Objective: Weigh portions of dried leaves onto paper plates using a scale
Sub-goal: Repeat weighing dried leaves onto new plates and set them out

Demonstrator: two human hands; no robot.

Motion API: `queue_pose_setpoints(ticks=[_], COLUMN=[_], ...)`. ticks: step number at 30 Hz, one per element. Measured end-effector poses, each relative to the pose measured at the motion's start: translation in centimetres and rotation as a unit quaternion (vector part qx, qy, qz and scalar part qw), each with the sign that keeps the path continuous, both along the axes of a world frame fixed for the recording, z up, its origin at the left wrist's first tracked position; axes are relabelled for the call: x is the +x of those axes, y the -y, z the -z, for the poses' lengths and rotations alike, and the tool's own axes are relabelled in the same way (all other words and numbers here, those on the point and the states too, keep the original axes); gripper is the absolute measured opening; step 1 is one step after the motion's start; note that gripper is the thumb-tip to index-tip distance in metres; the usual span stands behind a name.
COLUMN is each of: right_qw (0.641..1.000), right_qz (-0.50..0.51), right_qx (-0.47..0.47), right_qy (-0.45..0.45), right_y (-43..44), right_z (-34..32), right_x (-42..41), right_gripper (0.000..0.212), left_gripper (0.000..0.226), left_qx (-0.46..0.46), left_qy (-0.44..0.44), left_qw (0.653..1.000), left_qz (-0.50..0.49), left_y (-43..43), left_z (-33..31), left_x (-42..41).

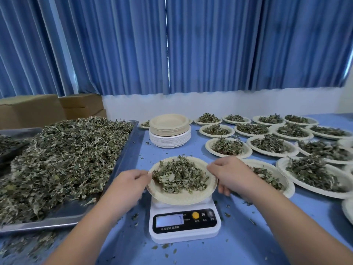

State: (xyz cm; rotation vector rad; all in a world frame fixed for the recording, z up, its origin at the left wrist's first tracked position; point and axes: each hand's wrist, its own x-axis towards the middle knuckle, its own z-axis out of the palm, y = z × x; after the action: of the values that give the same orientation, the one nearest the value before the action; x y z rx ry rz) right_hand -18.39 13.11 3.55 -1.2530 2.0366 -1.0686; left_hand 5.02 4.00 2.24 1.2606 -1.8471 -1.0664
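Note:
A paper plate (179,197) heaped with dried leaves (179,176) sits over the white digital scale (184,224), tilted slightly. My left hand (129,180) pinches the plate's left rim. My right hand (227,173) grips its right rim, fingers curled under the edge. A large metal tray (80,215) on the left holds a big pile of dried leaves (63,155).
A stack of empty paper plates (170,131) stands behind the scale. Several filled plates (271,144) cover the blue table on the right, one just beside my right hand. Cardboard boxes (47,108) and blue curtains are at the back. Leaf crumbs lie around the scale.

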Motion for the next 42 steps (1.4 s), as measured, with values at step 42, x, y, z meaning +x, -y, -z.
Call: queue_pose_setpoints(ticks=[42], right_qw=[0.814], right_qz=[0.541], right_qx=[-0.096], right_qy=[0.188], right_y=[-33.5], right_z=[-1.5], right_x=[-37.6], right_gripper=[0.025], left_gripper=[0.025], left_qx=[0.206], left_qy=[-0.263], left_qw=[0.891], left_qz=[0.307], left_y=[-15.2], left_z=[-2.0], left_x=[-33.9])
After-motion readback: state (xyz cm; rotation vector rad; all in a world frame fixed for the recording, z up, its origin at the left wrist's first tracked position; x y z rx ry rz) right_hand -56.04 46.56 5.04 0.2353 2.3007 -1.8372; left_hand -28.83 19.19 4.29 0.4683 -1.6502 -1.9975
